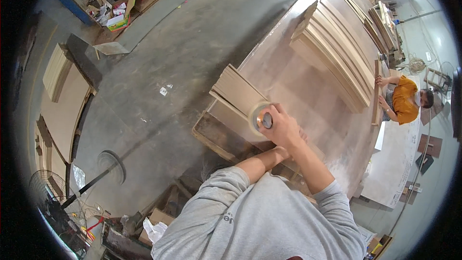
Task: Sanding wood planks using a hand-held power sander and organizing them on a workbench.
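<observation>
My right hand [284, 127] is raised over the near end of a long brown workbench [308, 91] and grips a roll of clear packing tape [261, 117] with an orange core. The roll hovers beside a small stack of pale wooden boards [236, 89] at the bench's corner. My left forearm reaches in under the right one. My left hand [283, 152] is mostly hidden behind my right wrist, so its fingers do not show.
A large fanned stack of pale boards [337, 53] lies farther along the bench. A person in an orange shirt [405, 101] holds a long wooden strip [375, 91] at the far side. Flat panels [62, 96], cardboard litter [115, 14] and a floor fan [53, 190] stand on the concrete floor.
</observation>
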Tool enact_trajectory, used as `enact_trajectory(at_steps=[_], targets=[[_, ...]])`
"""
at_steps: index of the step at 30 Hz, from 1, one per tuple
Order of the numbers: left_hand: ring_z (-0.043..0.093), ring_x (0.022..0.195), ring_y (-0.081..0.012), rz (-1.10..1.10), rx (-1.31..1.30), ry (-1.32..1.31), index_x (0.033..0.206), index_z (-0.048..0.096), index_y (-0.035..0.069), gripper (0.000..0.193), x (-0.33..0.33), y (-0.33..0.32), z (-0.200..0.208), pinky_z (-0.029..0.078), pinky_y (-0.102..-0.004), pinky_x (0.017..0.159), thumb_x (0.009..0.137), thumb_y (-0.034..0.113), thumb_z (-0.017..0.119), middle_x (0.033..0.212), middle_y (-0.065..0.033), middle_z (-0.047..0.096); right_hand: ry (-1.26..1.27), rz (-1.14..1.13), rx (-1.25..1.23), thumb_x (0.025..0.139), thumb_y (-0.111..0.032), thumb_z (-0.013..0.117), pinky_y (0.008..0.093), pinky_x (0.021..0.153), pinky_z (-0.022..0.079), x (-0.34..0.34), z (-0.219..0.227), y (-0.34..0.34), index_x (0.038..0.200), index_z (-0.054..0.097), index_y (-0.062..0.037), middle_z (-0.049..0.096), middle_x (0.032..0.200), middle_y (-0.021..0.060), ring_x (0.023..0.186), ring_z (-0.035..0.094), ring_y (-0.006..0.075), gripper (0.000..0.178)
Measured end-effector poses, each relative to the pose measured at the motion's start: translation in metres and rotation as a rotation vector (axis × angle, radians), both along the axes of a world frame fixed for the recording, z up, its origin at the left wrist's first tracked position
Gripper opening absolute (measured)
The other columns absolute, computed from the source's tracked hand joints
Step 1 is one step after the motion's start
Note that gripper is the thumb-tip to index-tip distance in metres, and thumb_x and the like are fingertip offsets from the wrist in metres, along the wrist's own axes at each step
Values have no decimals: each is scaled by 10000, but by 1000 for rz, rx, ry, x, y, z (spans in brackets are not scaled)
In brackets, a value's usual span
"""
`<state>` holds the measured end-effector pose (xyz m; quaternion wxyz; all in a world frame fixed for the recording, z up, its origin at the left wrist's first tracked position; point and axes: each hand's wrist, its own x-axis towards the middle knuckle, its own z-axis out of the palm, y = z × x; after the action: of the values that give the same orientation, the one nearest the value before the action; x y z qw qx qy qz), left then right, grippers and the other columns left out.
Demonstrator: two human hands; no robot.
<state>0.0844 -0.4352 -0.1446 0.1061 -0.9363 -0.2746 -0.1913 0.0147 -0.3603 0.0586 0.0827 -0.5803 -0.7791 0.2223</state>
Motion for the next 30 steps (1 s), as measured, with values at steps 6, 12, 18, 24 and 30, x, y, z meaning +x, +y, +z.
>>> enact_trajectory(at_steps=[6,12,18,24,30], targets=[[534,1276,-353,-27,-125,-95,1321,587,-4,491,-20,3,34,372,-514,1147,965,327,510,1204,-179,626,69,97,61,887,-326,726,479,800,604,-89,-12,49,1158,646,-162,657,1227,115,949,722,386,326],[538,1279,-377,-48,-273,-73,1296,547,11,469,-10,1,15,340,-585,1191,981,355,494,1311,-183,597,94,138,80,886,-302,701,490,813,603,-160,-14,99,1216,663,-153,658,1150,153,954,728,358,364],[445,1421,-294,-104,-508,-320,1439,527,80,573,-14,4,25,306,-496,1215,980,419,580,1423,-152,576,244,-89,92,856,-323,781,419,841,565,-76,25,91,1220,665,-131,671,1163,109,947,698,312,428],[376,1468,-380,-170,-612,184,1538,463,21,946,-49,20,91,218,-545,1260,867,647,694,1485,-188,518,489,-707,241,855,-246,833,309,715,505,116,63,-11,1186,657,-57,612,898,10,821,573,120,420],[429,1366,-382,-96,-585,170,1505,471,8,1076,-43,28,99,255,-547,1226,722,661,818,1404,-186,530,12,-1214,209,883,-333,792,411,906,514,256,42,-158,1250,603,-43,681,1048,153,973,652,287,505]])
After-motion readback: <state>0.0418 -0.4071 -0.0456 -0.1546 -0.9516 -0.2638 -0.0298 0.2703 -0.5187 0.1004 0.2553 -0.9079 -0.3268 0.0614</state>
